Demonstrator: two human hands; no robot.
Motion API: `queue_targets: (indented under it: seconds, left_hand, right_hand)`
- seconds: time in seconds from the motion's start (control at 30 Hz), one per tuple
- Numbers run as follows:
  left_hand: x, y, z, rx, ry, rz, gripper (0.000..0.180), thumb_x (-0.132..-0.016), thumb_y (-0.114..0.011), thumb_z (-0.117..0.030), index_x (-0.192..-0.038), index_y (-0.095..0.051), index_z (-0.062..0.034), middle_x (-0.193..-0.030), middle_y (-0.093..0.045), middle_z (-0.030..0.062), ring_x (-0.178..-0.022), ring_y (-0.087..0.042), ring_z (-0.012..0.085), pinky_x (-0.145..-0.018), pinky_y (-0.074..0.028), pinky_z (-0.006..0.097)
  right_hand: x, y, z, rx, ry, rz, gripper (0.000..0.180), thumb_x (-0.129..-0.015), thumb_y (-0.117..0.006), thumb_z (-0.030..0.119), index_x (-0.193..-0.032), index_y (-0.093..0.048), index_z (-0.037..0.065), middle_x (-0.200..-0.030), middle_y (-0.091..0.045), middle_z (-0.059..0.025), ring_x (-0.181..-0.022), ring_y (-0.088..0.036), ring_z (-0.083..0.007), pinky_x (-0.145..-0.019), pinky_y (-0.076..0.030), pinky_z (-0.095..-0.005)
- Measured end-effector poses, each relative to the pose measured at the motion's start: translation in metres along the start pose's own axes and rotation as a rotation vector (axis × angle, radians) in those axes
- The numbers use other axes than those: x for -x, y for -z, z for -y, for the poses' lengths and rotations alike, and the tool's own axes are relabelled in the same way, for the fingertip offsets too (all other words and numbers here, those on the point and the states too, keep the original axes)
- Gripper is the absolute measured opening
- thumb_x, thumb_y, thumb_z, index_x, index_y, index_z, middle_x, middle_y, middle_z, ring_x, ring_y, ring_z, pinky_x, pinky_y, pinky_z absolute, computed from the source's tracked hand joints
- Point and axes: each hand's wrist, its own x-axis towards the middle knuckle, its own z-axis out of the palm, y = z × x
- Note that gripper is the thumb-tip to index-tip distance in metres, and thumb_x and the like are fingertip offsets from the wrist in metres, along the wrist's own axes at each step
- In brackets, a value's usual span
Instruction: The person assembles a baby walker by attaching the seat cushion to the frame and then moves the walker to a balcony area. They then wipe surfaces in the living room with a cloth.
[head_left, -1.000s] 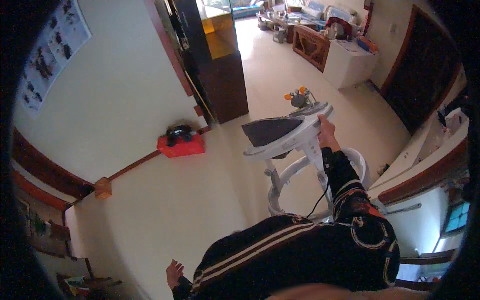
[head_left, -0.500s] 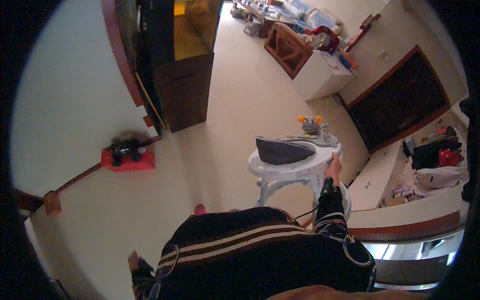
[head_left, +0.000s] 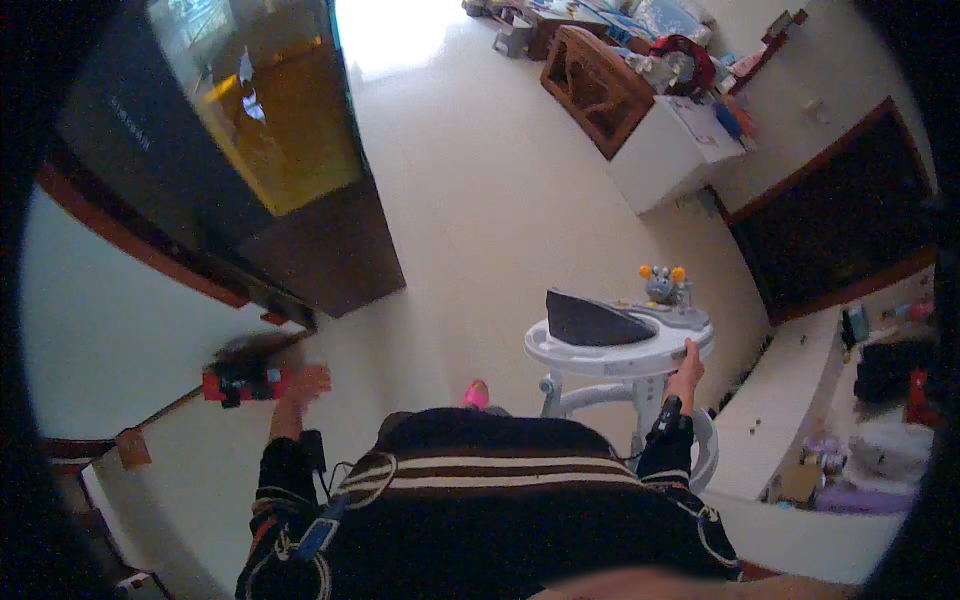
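Note:
A white baby walker [head_left: 560, 350] with a dark grey seat back [head_left: 598, 318] stands ahead of me on the right. On its tray sits a grey toy with orange ears [head_left: 662, 284]. My right hand [head_left: 687, 370] is closed on the right rim of the tray. Out to the left, my left hand [head_left: 298, 392] hangs in the air, smeared by motion, so its fingers are hard to read. Behind it in the picture, a red box [head_left: 222, 388] with a dark object on top lies on the floor against the wall; I see no contact.
A tall dark cabinet with a yellowish glass front [head_left: 300, 130] stands at the far left. A white cabinet [head_left: 665, 160] and carved wooden panel [head_left: 595, 90] are farther off. On the right are a dark door [head_left: 840, 210] and a low white unit [head_left: 775, 420] loaded with clutter.
The view has shifted forward, and the dark cabinet appears larger. My left hand has swung up and forward from low at my side. My right hand keeps its hold on the walker. A pink shoe has come forward.

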Motion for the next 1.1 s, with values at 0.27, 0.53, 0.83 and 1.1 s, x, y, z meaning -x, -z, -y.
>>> queue_targets:
  seconds: [0.27, 0.53, 0.83, 1.1]
  left_hand:
    - [0.155, -0.125, -0.062, 0.116, 0.394, -0.078, 0.048, -0.094, -0.065, -0.051, -0.123, -0.063, -0.0123, -0.118, -0.068, 0.0075, -0.097, -0.066, 0.0204, -0.083, -0.048, 0.037]
    - [0.029, -0.277, -0.045, 0.288, 0.233, 0.224, 0.066, -0.095, -0.058, -0.059, -0.137, -0.053, -0.0078, -0.137, -0.059, 0.0136, -0.117, -0.059, 0.0281, -0.099, -0.043, 0.047]
    - [-0.055, -0.491, -0.016, 0.638, 0.268, 0.296, 0.07, -0.093, -0.045, -0.075, -0.129, -0.059, -0.0167, -0.124, -0.063, 0.0043, -0.111, -0.061, 0.0235, -0.089, -0.044, 0.041]
    - [-0.067, -0.638, -0.024, 0.817, 0.076, 0.443, 0.071, -0.091, -0.045, -0.077, -0.124, -0.061, -0.0164, -0.118, -0.065, 0.0042, -0.108, -0.061, 0.0229, -0.086, -0.043, 0.042]
  right_hand:
    - [-0.027, 0.015, -0.006, 0.11, 0.036, 0.081, 0.054, -0.079, -0.079, 0.025, -0.117, -0.064, -0.01, -0.114, -0.067, -0.0149, -0.096, -0.066, -0.026, -0.085, -0.054, -0.0405]
    - [-0.04, -0.001, -0.012, 0.031, 0.084, 0.32, 0.053, -0.081, -0.077, 0.023, -0.122, -0.062, -0.007, -0.117, -0.066, -0.0141, -0.104, -0.064, -0.0274, -0.093, -0.05, -0.0395]
    - [0.032, 0.075, 0.024, 0.134, 0.25, 0.761, 0.051, -0.093, -0.061, 0.037, -0.126, -0.061, -0.003, -0.127, -0.062, -0.0108, -0.119, -0.057, -0.0244, -0.106, -0.041, -0.0357]
    - [-0.034, 0.09, 0.015, 0.02, 0.017, 1.044, 0.055, -0.093, -0.06, 0.035, -0.136, -0.054, 0.0, -0.128, -0.063, -0.0118, -0.117, -0.061, -0.0239, -0.103, -0.046, -0.0359]
